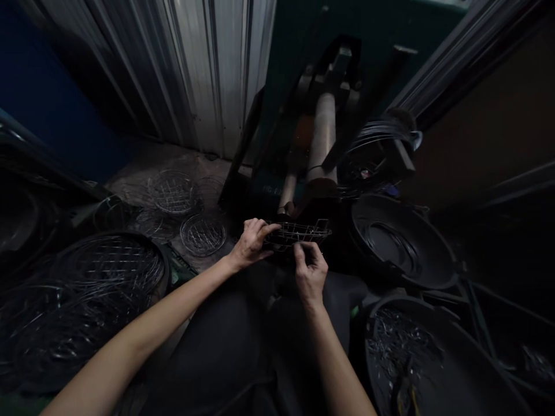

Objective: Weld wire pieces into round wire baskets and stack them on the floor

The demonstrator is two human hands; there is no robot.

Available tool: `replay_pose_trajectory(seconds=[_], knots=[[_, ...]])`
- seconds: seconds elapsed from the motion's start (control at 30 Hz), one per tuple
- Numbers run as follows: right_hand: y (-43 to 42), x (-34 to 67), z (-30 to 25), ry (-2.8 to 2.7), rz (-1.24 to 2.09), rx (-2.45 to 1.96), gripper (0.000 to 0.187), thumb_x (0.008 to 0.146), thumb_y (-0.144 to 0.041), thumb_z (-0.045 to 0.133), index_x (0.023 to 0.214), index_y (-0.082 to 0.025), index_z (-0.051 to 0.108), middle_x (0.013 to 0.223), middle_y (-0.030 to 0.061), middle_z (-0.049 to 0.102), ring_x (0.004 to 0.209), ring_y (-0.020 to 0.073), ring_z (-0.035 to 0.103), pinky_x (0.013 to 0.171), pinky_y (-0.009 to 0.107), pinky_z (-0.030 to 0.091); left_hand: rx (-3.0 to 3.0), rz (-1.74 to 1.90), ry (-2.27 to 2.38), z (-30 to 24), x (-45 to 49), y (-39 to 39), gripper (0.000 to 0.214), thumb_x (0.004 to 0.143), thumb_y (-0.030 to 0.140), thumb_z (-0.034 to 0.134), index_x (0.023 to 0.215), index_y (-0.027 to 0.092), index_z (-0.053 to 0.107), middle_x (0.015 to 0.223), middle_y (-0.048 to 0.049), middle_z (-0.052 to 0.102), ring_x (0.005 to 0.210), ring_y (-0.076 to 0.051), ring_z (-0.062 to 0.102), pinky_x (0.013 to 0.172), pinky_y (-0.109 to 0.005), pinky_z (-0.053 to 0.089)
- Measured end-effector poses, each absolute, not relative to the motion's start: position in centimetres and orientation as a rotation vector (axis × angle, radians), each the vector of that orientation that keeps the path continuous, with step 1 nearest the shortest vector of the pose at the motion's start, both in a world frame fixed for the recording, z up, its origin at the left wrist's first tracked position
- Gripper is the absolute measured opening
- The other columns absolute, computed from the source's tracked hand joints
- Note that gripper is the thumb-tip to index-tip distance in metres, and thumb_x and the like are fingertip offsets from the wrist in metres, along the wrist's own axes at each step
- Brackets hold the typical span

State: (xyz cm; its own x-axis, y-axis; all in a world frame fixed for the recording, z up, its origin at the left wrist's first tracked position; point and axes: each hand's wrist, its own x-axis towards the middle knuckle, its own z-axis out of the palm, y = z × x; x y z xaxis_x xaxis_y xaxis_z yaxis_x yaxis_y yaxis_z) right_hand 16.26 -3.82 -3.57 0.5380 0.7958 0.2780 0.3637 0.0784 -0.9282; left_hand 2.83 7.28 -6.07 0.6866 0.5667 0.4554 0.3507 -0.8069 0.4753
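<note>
A small wire basket made of thin metal rods is held in front of the green machine's lower electrode arm. My left hand grips its left end, thumb along the near side and fingers partly hidden. At the near edge, my right hand is closed, thumb and forefinger pinched together; whatever small piece may lie between them cannot be made out. Just behind the basket are the machine's thick upper metal cylinder and a thinner lower rod.
At left, a large tub is heaped with wire grids. Round wire racks lie on the floor. To the right, a black basin holds wire rings, and a nearer basin holds small metal pieces and pliers. Coiled wire hangs beside the machine.
</note>
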Motion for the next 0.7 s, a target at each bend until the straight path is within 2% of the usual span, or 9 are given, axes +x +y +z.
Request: replay_pose_trajectory(seconds=[0.23,0.7], knots=[[-2.2,16.8,-3.7,-1.055,0.38,-1.48,0.022,0.085,-0.037,0.054,0.075,-0.018,0.056,0.063,-0.0041,0.05,0.059,0.0104,0.046,0.059,0.022,0.038,2.6,1.026,0.695,-6.5,3.2,8.5,0.06,0.072,0.024,0.068,0.126,0.017,0.042,0.096,-0.006,0.051,0.089,-0.023,0.048,0.082,-0.039,0.035],[-0.5,17.1,-3.7,-1.077,0.386,-1.457,0.021,0.085,-0.037,0.054,0.077,-0.018,0.056,0.064,-0.0043,0.049,0.059,0.0099,0.046,0.059,0.021,0.038,2.607,1.156,0.668,-6.7,3.6,10.2,0.055,0.075,0.03,0.066,0.125,0.018,0.045,0.092,-0.0051,0.052,0.084,-0.022,0.049,0.082,-0.038,0.035]])
